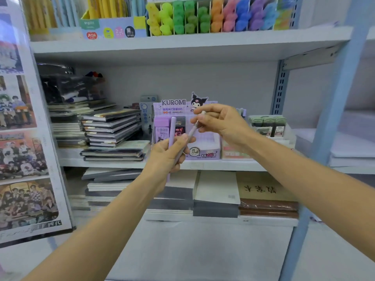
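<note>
Lilac pencil [191, 131] | right hand [221, 122] pinches top | left hand [170, 155] grips lower end

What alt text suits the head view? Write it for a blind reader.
The left hand grips a lilac pencil and a slim lilac case while the right hand pinches the pencil's top. Behind stands a Kuromi display box on a shelf.

White shelves [190, 44] on blue uprights [332, 118].

Bare forearms lead to the left hand [169, 157] and right hand [220, 121].
</note>
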Action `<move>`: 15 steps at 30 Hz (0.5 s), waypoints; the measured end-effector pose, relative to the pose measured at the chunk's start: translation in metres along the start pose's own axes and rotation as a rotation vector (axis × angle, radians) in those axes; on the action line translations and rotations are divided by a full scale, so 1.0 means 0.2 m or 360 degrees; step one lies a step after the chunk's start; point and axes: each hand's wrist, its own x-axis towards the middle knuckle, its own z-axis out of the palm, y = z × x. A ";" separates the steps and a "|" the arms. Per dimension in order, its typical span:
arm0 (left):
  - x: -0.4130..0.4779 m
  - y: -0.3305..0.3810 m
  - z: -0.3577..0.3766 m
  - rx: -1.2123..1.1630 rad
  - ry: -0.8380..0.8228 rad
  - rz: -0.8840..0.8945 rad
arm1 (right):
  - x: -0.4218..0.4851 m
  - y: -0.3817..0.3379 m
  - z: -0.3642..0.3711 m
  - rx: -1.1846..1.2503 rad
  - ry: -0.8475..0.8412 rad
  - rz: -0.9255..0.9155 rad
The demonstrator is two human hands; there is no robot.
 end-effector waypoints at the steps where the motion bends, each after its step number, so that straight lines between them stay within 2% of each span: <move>1: 0.01 0.00 0.05 -0.0017 0.0003 -0.0013 | -0.02 -0.02 -0.04 -0.0042 0.0062 -0.0028; 6: 0.09 -0.01 0.25 -0.0258 0.0089 -0.0236 | -0.08 -0.12 -0.33 -0.0346 0.0501 -0.0164; 11: 0.09 -0.07 0.34 0.0079 -0.0023 -0.0022 | -0.12 -0.15 -0.55 -0.0613 0.0869 -0.0297; 15: 0.12 -0.10 0.38 0.0059 -0.0017 -0.0048 | -0.10 -0.13 -0.66 -0.0758 0.0942 -0.0299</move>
